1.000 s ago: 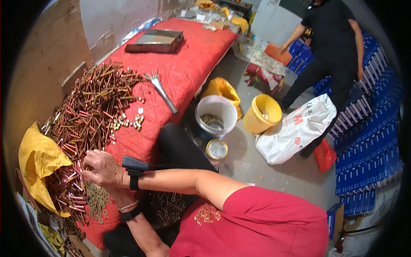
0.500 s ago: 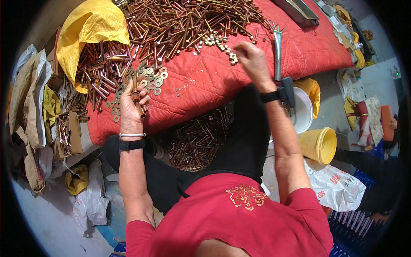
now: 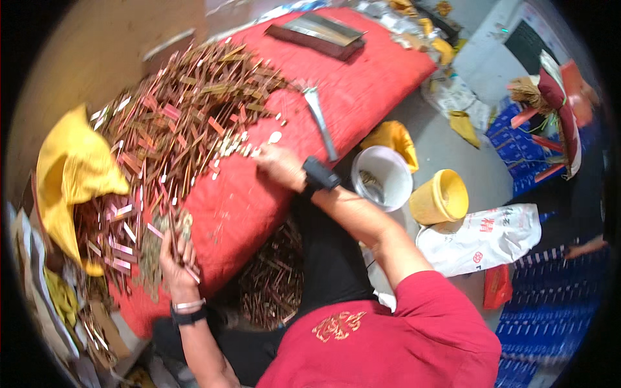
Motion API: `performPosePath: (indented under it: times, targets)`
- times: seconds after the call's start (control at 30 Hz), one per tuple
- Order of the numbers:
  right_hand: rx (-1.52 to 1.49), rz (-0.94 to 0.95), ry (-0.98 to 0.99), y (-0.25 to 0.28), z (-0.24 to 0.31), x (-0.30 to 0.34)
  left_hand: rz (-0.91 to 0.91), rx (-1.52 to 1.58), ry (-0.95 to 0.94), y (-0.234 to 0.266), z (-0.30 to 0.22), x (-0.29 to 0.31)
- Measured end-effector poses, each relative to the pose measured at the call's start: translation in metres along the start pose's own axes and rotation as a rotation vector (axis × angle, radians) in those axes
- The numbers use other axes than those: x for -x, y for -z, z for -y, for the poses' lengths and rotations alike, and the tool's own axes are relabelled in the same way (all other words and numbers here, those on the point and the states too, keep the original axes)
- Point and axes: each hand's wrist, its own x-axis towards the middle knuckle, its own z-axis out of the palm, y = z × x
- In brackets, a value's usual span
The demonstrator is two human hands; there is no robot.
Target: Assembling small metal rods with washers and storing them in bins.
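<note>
- One crumpled yellow plastic bag [image 3: 68,178] lies at the far left edge of the red padded cloth-covered counter [image 3: 362,97], touching the heap.
- The big heap of copper-coloured metal rods and strips [image 3: 174,129], too many to count, covers the counter's left half; by its size, most of the sorting looks still undone.
- The left hand [image 3: 176,255] is at the counter's near left corner, fingers closed around a small bundle of the copper strips, their number too blurred to tell, next to a patch of small round brass washers [image 3: 155,242].
- A scatter of small pale metal pieces [image 3: 249,147] sits on bare red cloth at the heap's right fringe, perhaps a dozen; the count is unsure.
- The right hand [image 3: 279,167], with a black wrist device, rests on the counter's front edge beside those pieces, fingers curled; whether it pinches one I cannot tell.
- A second pile of copper strips [image 3: 272,278] lies on the floor below the counter's front edge, seemingly the part already handled.
- One long grey metal tool [image 3: 320,119] lies on the counter just right of the heap.
- One white plastic bucket [image 3: 383,176] and one yellow plastic bucket [image 3: 441,197] stand on the floor right of the counter.
</note>
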Motion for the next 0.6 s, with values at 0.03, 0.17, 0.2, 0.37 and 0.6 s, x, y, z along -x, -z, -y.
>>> performPosePath:
  times: [0.03, 0.17, 0.2, 0.37, 0.6]
  targets:
    - [-0.033, -0.008, -0.051, 0.005, 0.010, -0.003, -0.041, 0.031, -0.004, -0.001, 0.003, 0.001]
    - [-0.731, -0.078, -0.158, 0.020, 0.060, -0.026, 0.086, -0.046, 0.028, -0.003, 0.020, -0.013]
    - [-1.079, 0.061, -0.296, 0.035, 0.088, -0.035, 0.072, -0.108, -0.016, -0.004, 0.024, -0.011]
    - [-1.276, 0.054, -0.218, 0.021, 0.145, -0.048, -0.008, -0.193, -0.057, -0.002, 0.020, 0.006]
    - [-1.479, 0.111, -0.363, 0.054, 0.134, -0.037, 0.130, -0.336, -0.015, -0.034, 0.024, 0.014]
